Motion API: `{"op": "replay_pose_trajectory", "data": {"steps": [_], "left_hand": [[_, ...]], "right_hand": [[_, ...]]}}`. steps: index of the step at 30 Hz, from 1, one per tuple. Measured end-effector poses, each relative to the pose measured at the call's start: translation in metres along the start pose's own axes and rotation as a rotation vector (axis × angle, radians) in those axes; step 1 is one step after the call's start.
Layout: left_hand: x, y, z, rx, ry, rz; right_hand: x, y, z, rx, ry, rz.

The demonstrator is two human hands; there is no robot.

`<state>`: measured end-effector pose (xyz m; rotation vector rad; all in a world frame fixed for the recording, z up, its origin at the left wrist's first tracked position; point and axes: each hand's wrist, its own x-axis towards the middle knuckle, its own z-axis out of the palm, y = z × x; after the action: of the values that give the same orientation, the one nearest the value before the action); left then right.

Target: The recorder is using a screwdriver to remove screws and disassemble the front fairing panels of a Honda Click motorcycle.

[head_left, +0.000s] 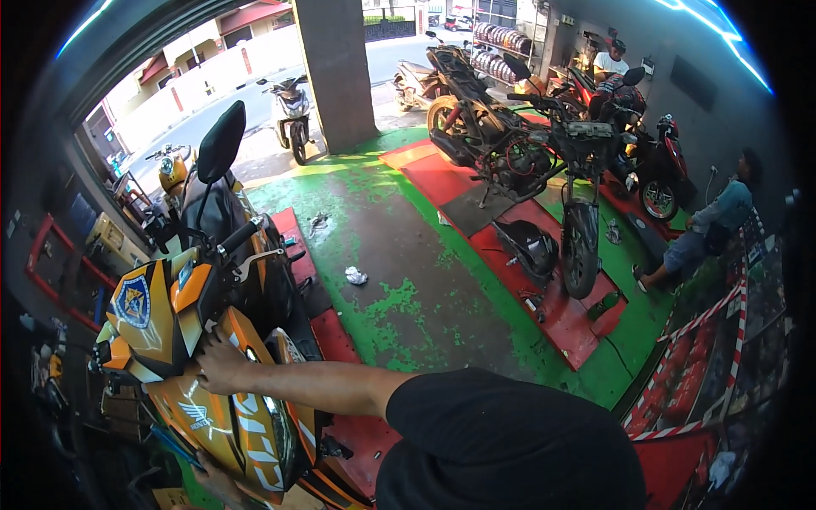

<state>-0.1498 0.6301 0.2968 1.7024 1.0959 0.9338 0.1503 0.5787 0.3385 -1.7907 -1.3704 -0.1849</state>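
Observation:
An orange-and-black scooter (212,374) stands at the left, its front toward me. My right arm reaches across to it, and my right hand (223,361) rests at the gap between the handlebar cowl (140,297) and the orange front panel (217,425). Its fingers look apart, though the tips go out of sight under the cowl. Low at the panel's near side is my left hand (219,483), mostly dark and partly hidden; whether it grips the panel I cannot make out. A thin blue strip-like thing (174,446) lies close to that hand.
A stripped motorcycle (527,153) stands on a red platform (561,319). Crumpled white rag (355,275) lies on the green floor. One person (714,212) sits at the right; another (610,59) is by the far scooters. A pillar (336,76) stands at the opening.

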Motion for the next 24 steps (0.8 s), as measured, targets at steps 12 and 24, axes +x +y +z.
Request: {"op": "replay_pose_trajectory", "data": {"steps": [12, 24], "left_hand": [[-0.054, 0.029, -0.005, -0.094, 0.08, -0.153], [-0.305, -0.019, -0.046, -0.263, -0.141, -0.585]], "right_hand": [[0.019, 0.035, -0.007, 0.092, 0.216, -0.307], [0.026, 0.031, -0.022, -0.271, -0.282, -0.082]]}}
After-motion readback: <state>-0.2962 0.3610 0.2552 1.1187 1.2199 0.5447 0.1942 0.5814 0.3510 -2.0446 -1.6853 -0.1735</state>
